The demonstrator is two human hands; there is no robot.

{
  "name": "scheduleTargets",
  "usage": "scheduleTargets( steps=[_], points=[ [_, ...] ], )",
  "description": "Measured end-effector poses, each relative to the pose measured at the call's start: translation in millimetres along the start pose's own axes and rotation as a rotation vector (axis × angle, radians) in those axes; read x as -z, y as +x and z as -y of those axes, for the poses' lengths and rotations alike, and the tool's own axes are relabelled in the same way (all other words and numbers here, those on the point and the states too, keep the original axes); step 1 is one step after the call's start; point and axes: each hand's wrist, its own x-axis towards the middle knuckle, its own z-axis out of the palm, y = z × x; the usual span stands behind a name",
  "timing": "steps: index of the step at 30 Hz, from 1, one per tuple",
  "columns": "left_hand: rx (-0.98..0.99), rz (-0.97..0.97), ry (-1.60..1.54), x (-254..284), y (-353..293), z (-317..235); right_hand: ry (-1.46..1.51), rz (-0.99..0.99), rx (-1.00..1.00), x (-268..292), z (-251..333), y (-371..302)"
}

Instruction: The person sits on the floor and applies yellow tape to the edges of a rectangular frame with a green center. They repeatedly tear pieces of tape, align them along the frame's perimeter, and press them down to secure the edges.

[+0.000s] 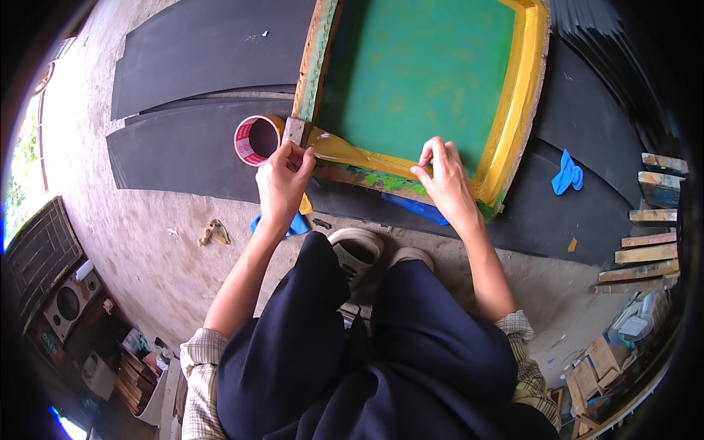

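Observation:
In front of me lies a screen-printing frame with a green mesh (425, 81), yellow tape (506, 95) along its right side and paint-stained wood on the left. A strip of yellow-brown packing tape (352, 154) runs along the near edge, loose and twisted toward the left. My left hand (281, 180) is closed in a pinch at the strip's left end, by the near left corner. My right hand (449, 183) pinches the strip farther right, over the near edge. A tape roll (257, 139) with a red and white core stands just beyond my left hand.
Dark flat sheets (213, 51) lie on the concrete floor (147, 242) under and around the frame. A blue scrap (567, 174) rests at the right, near several wooden frames (645, 253) stacked on edge. My shoes (356, 253) are close to the near edge.

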Motion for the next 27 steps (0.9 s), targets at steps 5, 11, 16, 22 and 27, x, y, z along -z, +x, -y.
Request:
scheduleTargets(
  steps=[5,11,16,22,27],
  points=[
    [0.044,0.008,-0.048,-0.2,0.3,3.7,-0.365,-0.012,0.102,0.4,0.3,15.0],
    [0.077,0.021,-0.101,0.4,1.1,5.3,-0.376,-0.098,0.171,-27.5,9.7,42.9],
    [0.029,0.013,-0.159,-2.1,2.4,13.5,-0.428,-0.118,0.215,-48.6,25.1,65.2],
    [-0.032,0.027,-0.284,2.5,3.8,28.4,-0.45,-0.01,0.153,-13.3,20.1,39.3],
    [-0.022,0.054,-0.323,3.0,5.5,31.2,-0.448,-0.064,0.066,-10.4,7.0,25.2]
  ],
)
